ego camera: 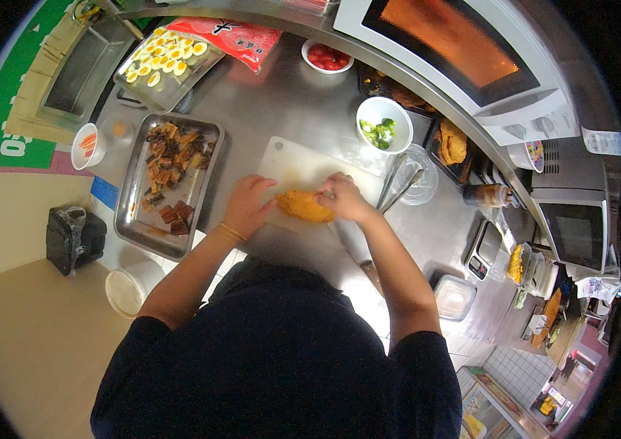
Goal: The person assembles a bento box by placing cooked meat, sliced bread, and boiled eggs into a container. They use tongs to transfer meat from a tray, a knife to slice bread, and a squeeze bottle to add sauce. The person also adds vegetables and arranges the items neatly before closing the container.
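A golden breaded fried cutlet lies across the lower part of a white cutting board. My right hand is at the cutlet's right end, with thumb and fingertips pinching its edge. At the cutlet's left end is my left hand, its thumb and fingers spread around that end with nothing visibly gripped. Metal tongs lie just right of the board, partly over a clear plastic lid. A knife with a brown handle lies below the board, near my right forearm.
Left of the board stands a steel tray of browned meat pieces. Behind are a container of halved boiled eggs, a bowl of red food and a bowl of broccoli. A sauce bottle and a kitchen scale stand at the right.
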A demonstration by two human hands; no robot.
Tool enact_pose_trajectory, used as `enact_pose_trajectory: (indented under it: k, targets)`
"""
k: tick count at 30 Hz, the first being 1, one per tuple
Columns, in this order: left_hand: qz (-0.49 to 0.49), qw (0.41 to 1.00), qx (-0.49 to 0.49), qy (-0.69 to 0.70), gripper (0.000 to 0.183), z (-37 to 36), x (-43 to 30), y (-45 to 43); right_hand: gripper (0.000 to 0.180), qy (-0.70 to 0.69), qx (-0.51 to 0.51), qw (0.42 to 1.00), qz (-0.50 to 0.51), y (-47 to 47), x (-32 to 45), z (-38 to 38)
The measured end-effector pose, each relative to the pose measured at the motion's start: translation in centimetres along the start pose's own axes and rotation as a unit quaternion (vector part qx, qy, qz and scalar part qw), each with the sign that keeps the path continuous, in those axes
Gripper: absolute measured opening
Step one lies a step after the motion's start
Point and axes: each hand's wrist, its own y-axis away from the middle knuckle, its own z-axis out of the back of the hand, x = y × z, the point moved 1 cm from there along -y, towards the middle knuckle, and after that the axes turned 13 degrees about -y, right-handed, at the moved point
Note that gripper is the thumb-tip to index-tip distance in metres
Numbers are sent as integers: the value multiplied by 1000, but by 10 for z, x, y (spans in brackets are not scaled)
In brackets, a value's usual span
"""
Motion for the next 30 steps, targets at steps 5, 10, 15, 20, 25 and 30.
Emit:
enact_pose_trajectory:
  k: [5, 10, 15, 20, 25, 30]
  targets:
    - [-44, 991, 111, -59, 63, -5, 3, -20, 47, 62, -72, 995, -17, 10, 8, 6]
    - [-80, 986, 128, -72, 66, -17, 17, -23, 79, 152, -107, 954, -237, 143, 31, -10]
    - [-99, 985, 133, -50, 61, -21, 16, -31, 72, 157, -161, 953, -204, 208, -15, -51]
    - [-87, 987, 118, -64, 57, -9, 9, -35, 40, 122, -212, 942, -229, 260, 26, -32]
    - [14, 942, 10, 335, 36, 2, 10, -77, 24, 54, -195, 968, -146, 173, 97, -27]
    - [87, 859, 105, 493, 25, 9, -5, -101, 14, 140, -90, 973, -158, 107, 116, -41]
